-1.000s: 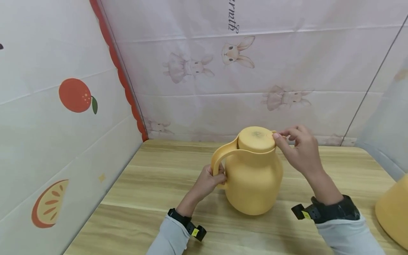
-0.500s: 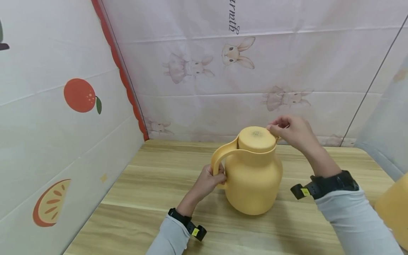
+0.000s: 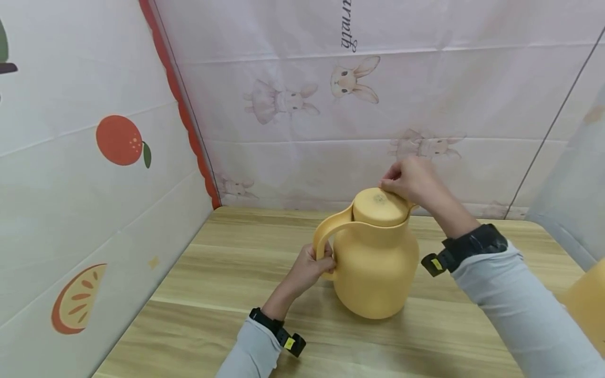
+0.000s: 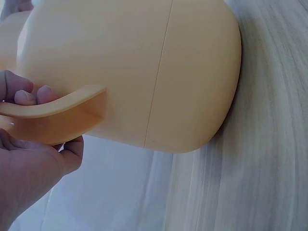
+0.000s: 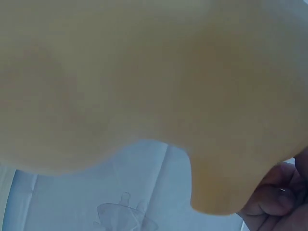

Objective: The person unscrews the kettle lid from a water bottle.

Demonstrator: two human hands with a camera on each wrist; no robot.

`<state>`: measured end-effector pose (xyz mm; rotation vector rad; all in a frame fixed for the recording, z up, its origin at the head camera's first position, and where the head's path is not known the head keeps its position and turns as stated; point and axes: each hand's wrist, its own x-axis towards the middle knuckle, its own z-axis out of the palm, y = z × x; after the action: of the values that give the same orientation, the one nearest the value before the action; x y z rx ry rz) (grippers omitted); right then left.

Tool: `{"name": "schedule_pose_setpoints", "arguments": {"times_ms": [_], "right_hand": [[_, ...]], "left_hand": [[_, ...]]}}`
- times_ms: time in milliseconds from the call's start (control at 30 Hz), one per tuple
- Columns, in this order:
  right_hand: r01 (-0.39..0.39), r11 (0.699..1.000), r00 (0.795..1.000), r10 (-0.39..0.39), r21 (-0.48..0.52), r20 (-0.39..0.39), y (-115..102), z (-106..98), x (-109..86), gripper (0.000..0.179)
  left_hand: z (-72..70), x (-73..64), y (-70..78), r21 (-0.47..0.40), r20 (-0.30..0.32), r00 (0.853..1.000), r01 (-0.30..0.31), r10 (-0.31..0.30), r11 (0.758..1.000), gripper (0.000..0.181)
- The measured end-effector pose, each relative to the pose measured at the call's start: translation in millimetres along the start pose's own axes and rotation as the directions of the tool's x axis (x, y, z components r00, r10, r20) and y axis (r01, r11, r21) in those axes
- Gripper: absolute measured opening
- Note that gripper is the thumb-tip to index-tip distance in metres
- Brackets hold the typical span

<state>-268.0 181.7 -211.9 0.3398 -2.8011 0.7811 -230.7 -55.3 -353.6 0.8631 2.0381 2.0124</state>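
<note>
A yellow jug (image 3: 375,273) stands upright on the wooden table, its lid (image 3: 379,210) seated in the neck. My left hand (image 3: 304,269) grips the lower part of the jug's handle (image 3: 329,227); the left wrist view shows the fingers wrapped round that handle (image 4: 62,108). At the far edge of the lid, my right hand (image 3: 413,181) pinches the rim with curled fingers, and its fingertips are partly hidden. Close up in the right wrist view, the spout (image 5: 219,187) hangs beside the curled fingers (image 5: 274,198).
Another yellow object (image 3: 588,302) stands at the right edge, partly covered by the right sleeve (image 3: 524,304) and cut off by the frame. Behind the wooden table (image 3: 227,294) hangs a sheet with printed rabbits (image 3: 350,81). A fruit-printed sheet (image 3: 61,210) borders the left side.
My right hand has moved from the spout side round the lid's rim to its far edge, going left and back. The left hand and the jug have stayed in place.
</note>
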Motion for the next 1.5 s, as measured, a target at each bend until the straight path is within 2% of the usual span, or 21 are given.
{"name": "schedule_pose_setpoints", "arguments": {"times_ms": [200, 333, 467, 700, 800, 900, 1067, 1200, 1500], "right_hand": [[-0.016, 0.999, 0.999, 0.014, 0.047, 0.045, -9.6, 3.5, 4.9, 0.022], [0.002, 0.999, 0.999, -0.005, 0.043, 0.051, -15.6, 6.2, 5.8, 0.022], [0.048, 0.999, 0.997, -0.048, 0.017, 0.06, -20.8, 8.8, 6.3, 0.021], [0.154, 0.987, 0.983, -0.158, 0.055, 0.096, -26.3, 13.0, 7.1, 0.017], [0.211, 0.976, 0.971, -0.215, 0.052, 0.1, -28.3, 14.2, 6.4, 0.015], [0.288, 0.957, 0.952, -0.29, 0.034, 0.099, -30.5, 15.1, 5.7, 0.013], [0.407, 0.911, 0.911, -0.399, -0.072, 0.106, -40.5, 15.0, -2.9, 0.011], [0.435, 0.891, 0.9, -0.425, -0.13, 0.098, -48.3, 14.9, -12.1, 0.012], [0.509, 0.857, 0.861, -0.507, -0.083, 0.05, -45.7, 14.3, -32.7, 0.01]], "left_hand": [[0.2, -0.8, 0.3, -0.003, -0.002, 1.0, 0.008, -0.008, 1.0, 0.012], [0.5, -1.3, 1.1, -0.002, 0.005, 1.0, 0.016, -0.016, 1.0, 0.012], [0.0, -1.1, 1.5, 0.0, 0.007, 1.0, 0.017, -0.017, 1.0, 0.015], [-0.9, -0.7, 1.6, 0.003, 0.004, 1.0, 0.01, -0.01, 1.0, 0.015], [-0.5, -0.6, 1.9, 0.006, 0.005, 1.0, 0.008, -0.008, 1.0, 0.015], [-0.2, -0.5, 2.5, 0.009, -0.002, 1.0, 0.01, -0.01, 1.0, 0.017], [1.7, 0.1, 3.9, 0.009, -0.006, 1.0, 0.01, -0.01, 1.0, 0.017], [2.9, -0.3, 5.4, 0.01, -0.011, 1.0, 0.021, -0.021, 1.0, 0.017], [4.2, -0.3, 7.5, 0.016, -0.02, 0.999, 0.036, -0.036, 0.999, 0.016]]}}
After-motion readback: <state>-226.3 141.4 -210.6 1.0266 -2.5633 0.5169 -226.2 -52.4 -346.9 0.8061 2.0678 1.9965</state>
